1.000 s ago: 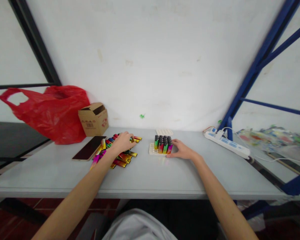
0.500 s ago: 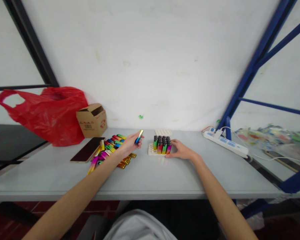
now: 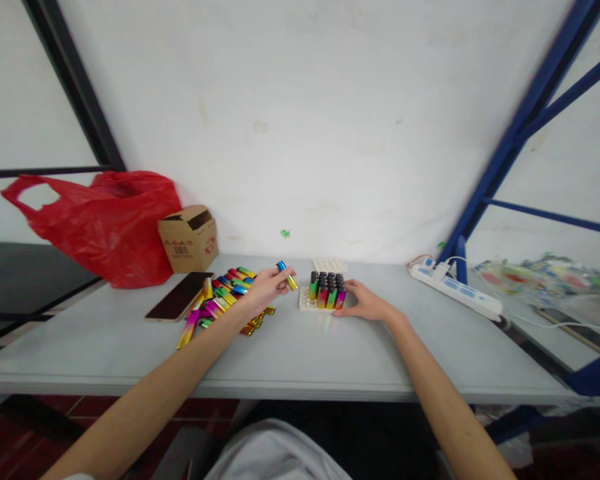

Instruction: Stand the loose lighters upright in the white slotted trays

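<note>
Between the fingers of my left hand (image 3: 269,288) is a shiny blue-and-gold tube (image 3: 287,275), tilted with its gold end down to the right. Just right of it, a white holed tray (image 3: 306,303) lies on the table. Several metallic gradient-coloured tubes with black tops (image 3: 329,291) stand upright in it, and some holes at its left side show bare. My right hand (image 3: 364,301) grips the tray at its right side, thumb at the front corner and fingers behind. Beneath and left of my left wrist lies a loose pile of similar shiny tubes (image 3: 220,303), partly hidden by the forearm.
A dark-screened phone (image 3: 180,297) lies left of the pile. Behind it are a cardboard box (image 3: 187,240) and a red plastic bag (image 3: 115,227). Another white tray (image 3: 330,265) lies against the wall. At the right, a power strip (image 3: 455,290) rests near the blue frame (image 3: 500,160).
My left hand has turned the tube over: its gold end pointed up before and now points down toward the tray. My right hand stays at the tray. The view has shifted slightly.
</note>
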Available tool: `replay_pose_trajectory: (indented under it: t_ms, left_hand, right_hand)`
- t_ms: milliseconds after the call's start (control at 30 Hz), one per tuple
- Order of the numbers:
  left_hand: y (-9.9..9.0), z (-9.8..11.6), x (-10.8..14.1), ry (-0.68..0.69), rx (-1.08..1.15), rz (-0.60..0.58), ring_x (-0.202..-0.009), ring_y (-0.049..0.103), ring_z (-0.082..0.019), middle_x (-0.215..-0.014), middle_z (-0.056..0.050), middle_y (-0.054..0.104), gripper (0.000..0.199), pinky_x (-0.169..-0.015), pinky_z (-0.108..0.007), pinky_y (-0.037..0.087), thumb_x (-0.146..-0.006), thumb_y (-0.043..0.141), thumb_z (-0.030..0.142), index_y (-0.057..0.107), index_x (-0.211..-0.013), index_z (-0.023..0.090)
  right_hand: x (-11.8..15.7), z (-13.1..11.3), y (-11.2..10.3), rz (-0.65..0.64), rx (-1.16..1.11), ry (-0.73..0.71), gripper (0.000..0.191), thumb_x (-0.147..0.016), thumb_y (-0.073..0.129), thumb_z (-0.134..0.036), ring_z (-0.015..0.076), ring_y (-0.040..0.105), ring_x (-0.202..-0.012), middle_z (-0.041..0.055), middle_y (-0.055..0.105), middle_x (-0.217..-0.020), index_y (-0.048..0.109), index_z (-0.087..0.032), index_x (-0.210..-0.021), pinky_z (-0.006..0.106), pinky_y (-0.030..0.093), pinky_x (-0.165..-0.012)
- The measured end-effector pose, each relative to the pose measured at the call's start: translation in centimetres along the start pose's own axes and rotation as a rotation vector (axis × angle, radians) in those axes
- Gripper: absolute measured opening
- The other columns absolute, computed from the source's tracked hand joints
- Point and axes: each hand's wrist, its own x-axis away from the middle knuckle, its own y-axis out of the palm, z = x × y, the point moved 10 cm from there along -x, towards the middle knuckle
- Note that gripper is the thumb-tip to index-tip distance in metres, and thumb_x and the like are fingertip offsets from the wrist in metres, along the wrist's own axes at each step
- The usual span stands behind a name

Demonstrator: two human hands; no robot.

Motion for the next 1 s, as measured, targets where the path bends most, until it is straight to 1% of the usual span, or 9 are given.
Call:
replay_pose_trajectory:
  t_ms: [100,200,233,300,400,500,567,733,1000]
  left_hand:
    - [0.5,-0.3,0.1,-0.003,-0.03,-0.048,-0.065,0.056,-0.011,-0.072,-0.001,0.06,0.048,-0.061,-0.025,0.047,-0.073,0.09,0.055,0.066,-0.075,0.013]
    - [1.2,-0.5,0.5,-0.022,0.005,-0.094,-0.069,0.062,-0.014,-0.08,-0.002,0.064,0.043,-0.062,-0.027,0.05,-0.079,0.087,0.051,0.064,-0.084,0.015]
    - [1.3,-0.6,0.6,-0.032,0.014,-0.097,-0.066,0.061,-0.013,-0.081,-0.002,0.064,0.041,-0.059,-0.026,0.048,-0.081,0.086,0.049,0.064,-0.087,0.015]
    - [1.4,-0.9,0.7,-0.07,0.016,-0.108,-0.056,0.053,-0.01,-0.074,0.002,0.059,0.038,-0.052,-0.023,0.041,-0.083,0.084,0.047,0.063,-0.092,0.017]
    - [1.8,-1.7,0.8,-0.174,0.034,-0.141,-0.047,0.038,-0.008,-0.061,0.007,0.044,0.035,-0.046,-0.019,0.03,-0.087,0.077,0.049,0.061,-0.09,0.018]
    - [2.2,-2.4,1.0,-0.292,0.079,-0.176,-0.047,0.035,-0.01,-0.059,0.006,0.038,0.039,-0.044,-0.02,0.029,-0.093,0.063,0.055,0.058,-0.082,0.018]
    - [2.3,-2.5,1.2,-0.332,0.096,-0.176,-0.047,0.034,-0.011,-0.059,0.005,0.038,0.039,-0.043,-0.02,0.03,-0.095,0.052,0.054,0.056,-0.078,0.019]
    - [2.3,-2.3,1.4,-0.338,0.062,-0.161,-0.046,0.029,-0.011,-0.058,0.004,0.032,0.034,-0.042,-0.02,0.027,-0.095,0.04,0.041,0.048,-0.069,0.02]
    - [2.7,-2.1,2.1,-0.364,0.07,-0.177,-0.048,0.027,-0.012,-0.06,0.004,0.03,0.032,-0.044,-0.02,0.026,-0.093,0.035,0.038,0.044,-0.067,0.021]
  right_hand:
    - [0.0,0.1,0.0,0.004,0.0,0.006,0.086,-0.074,0.085,-0.07,0.0379,0.059,-0.129,0.0177,0.063,-0.138,0.068,-0.018,-0.139,0.055,0.044,-0.118]
    - [0.0,0.1,0.0,0.002,0.01,0.007,0.085,-0.075,0.085,-0.07,0.0375,0.059,-0.128,0.0174,0.063,-0.138,0.068,-0.018,-0.14,0.055,0.044,-0.117]
    - [0.0,0.1,0.0,0.0,0.01,0.007,0.085,-0.075,0.085,-0.07,0.0374,0.059,-0.128,0.0173,0.063,-0.138,0.068,-0.018,-0.14,0.055,0.044,-0.117]
    - [0.0,0.0,0.0,-0.004,0.008,0.009,0.086,-0.075,0.085,-0.071,0.0374,0.059,-0.128,0.0175,0.063,-0.138,0.067,-0.018,-0.14,0.055,0.044,-0.118]
    - [0.0,0.2,0.0,-0.004,0.006,0.016,0.088,-0.075,0.084,-0.072,0.0373,0.059,-0.128,0.0179,0.062,-0.138,0.067,-0.017,-0.14,0.054,0.044,-0.118]
    - [-0.1,0.2,0.0,-0.005,0.005,0.009,0.087,-0.075,0.084,-0.072,0.0368,0.059,-0.128,0.0176,0.062,-0.137,0.068,-0.017,-0.14,0.054,0.044,-0.118]
    - [-0.1,0.2,0.0,-0.005,0.002,0.0,0.085,-0.075,0.084,-0.072,0.0366,0.059,-0.128,0.0171,0.063,-0.137,0.068,-0.018,-0.139,0.054,0.044,-0.118]
    - [0.0,0.1,0.0,-0.002,0.008,-0.014,0.084,-0.077,0.084,-0.071,0.0367,0.059,-0.128,0.0165,0.063,-0.138,0.068,-0.019,-0.14,0.054,0.045,-0.117]
    - [0.0,0.0,-0.1,-0.009,0.021,-0.007,0.084,-0.077,0.083,-0.069,0.0371,0.058,-0.13,0.0173,0.062,-0.141,0.067,-0.017,-0.141,0.054,0.044,-0.119]
